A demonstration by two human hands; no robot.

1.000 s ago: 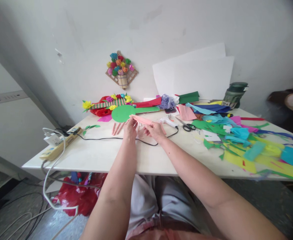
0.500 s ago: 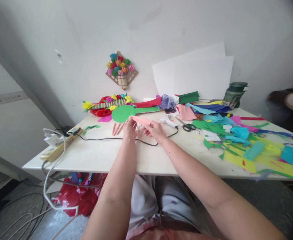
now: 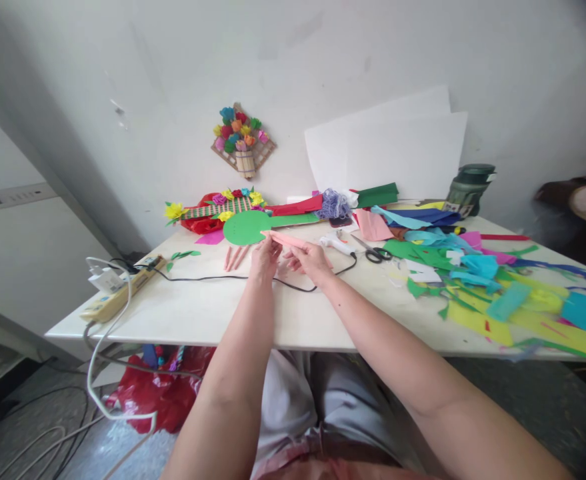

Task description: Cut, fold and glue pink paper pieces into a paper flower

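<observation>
No writing or brand can be read on any thing here; the small label on the dark green jar (image 3: 469,189) at the back is too small to tell. The left hand (image 3: 264,260) and the right hand (image 3: 310,261) are close together above the middle of the white, smooth desk (image 3: 207,310), and both pinch the pink paper strip (image 3: 285,239), a long, narrow, folded piece of thin matte paper that lies between their fingertips, just in front of the green paper circle (image 3: 245,227). More pink rolled sticks (image 3: 235,257) lie on the desk just left of the left hand. A thin black cable (image 3: 207,277) runs under the hands to a white glue gun (image 3: 337,245), and black-handled scissors (image 3: 377,253) lie just beside it. On the right, many flat scraps of coloured paper (image 3: 497,293) in yellow, blue and green cover the desk. A beige power strip (image 3: 117,293) sits at the left edge. White sheets (image 3: 397,153) lean on the wall, near a small woven basket of paper flowers (image 3: 243,140).
</observation>
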